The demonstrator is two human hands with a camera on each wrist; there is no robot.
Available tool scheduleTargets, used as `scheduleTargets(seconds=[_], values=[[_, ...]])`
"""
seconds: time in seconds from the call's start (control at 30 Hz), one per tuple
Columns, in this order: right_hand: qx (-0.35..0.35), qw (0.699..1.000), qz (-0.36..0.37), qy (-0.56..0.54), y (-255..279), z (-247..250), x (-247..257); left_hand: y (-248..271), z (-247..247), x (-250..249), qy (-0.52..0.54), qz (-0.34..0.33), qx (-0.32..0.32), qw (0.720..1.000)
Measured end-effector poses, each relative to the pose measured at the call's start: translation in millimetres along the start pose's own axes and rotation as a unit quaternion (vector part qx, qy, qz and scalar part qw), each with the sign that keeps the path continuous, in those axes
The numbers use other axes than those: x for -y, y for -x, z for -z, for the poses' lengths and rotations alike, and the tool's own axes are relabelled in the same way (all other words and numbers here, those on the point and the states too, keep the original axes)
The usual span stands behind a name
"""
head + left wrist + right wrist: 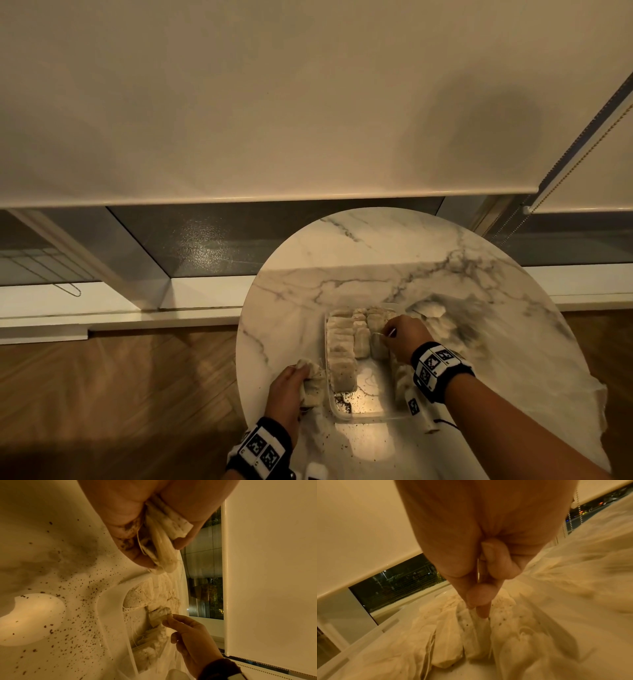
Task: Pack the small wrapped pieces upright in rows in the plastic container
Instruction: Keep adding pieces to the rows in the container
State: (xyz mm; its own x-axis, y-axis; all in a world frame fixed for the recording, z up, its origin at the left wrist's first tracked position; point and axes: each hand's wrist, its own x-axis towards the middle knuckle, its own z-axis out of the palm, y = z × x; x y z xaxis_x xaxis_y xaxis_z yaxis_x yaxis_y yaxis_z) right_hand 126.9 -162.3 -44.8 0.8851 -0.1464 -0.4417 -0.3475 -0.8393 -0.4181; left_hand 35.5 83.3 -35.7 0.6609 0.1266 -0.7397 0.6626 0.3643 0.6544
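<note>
A clear plastic container (368,413) sits on the round marble table (359,260), holding upright rows of pale wrapped pieces (340,349). My right hand (402,334) reaches into the right-hand row and pinches the top of one wrapped piece (476,627) between thumb and forefinger. My left hand (291,385) rests left of the container and grips a small bunch of wrapped pieces (313,385), with strings hanging from the bunch (163,539). The near half of the container floor is bare apart from dark crumbs.
Dark crumbs (82,599) are scattered over the tabletop near the container. A crumpled clear plastic bag (455,318) lies right of the container. The table edge (239,359) is just left of my left hand. A window sill and drawn blind stand beyond the table.
</note>
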Motion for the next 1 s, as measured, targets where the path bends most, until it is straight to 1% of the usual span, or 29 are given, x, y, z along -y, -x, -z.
scheduleTargets(seconds=[0.23, 0.4, 0.53, 0.63, 0.73, 0.8, 0.87, 0.93, 1.0], values=[[-0.013, 0.999, 0.01, 0.052, -7.7, 1.3, 6.2, -1.2, -0.5, -0.6, -0.008, 0.0, -0.002, 1.0], [-0.024, 0.998, 0.009, 0.051, -12.5, 0.9, 10.2, 0.2, -4.0, -0.5, -0.005, -0.003, 0.002, 1.0], [-0.031, 0.999, 0.004, 0.017, -13.3, -0.1, 8.7, 1.0, -5.0, -1.9, -0.01, -0.012, 0.008, 1.0], [-0.052, 0.998, -0.007, -0.033, -9.4, 0.1, 6.3, 1.4, -4.1, -2.4, -0.009, -0.019, 0.015, 1.0], [-0.095, 0.992, -0.014, -0.088, 5.0, 3.1, 4.9, 2.9, -4.5, -2.1, 0.007, -0.021, 0.027, 0.999], [-0.104, 0.986, -0.01, -0.129, 23.0, 2.1, 7.5, 4.6, -6.5, -3.0, 0.018, -0.022, 0.037, 0.999], [-0.082, 0.983, 0.007, -0.163, 46.6, -4.8, 13.1, 6.3, -9.8, -4.0, 0.02, -0.024, 0.049, 0.998], [-0.025, 0.975, 0.044, -0.215, 74.3, -13.6, 22.4, 9.6, -14.7, -5.3, 0.025, -0.023, 0.064, 0.997], [0.04, 0.96, 0.071, -0.267, 99.6, -18.7, 34.5, 13.6, -18.7, -7.1, 0.032, -0.014, 0.078, 0.996]])
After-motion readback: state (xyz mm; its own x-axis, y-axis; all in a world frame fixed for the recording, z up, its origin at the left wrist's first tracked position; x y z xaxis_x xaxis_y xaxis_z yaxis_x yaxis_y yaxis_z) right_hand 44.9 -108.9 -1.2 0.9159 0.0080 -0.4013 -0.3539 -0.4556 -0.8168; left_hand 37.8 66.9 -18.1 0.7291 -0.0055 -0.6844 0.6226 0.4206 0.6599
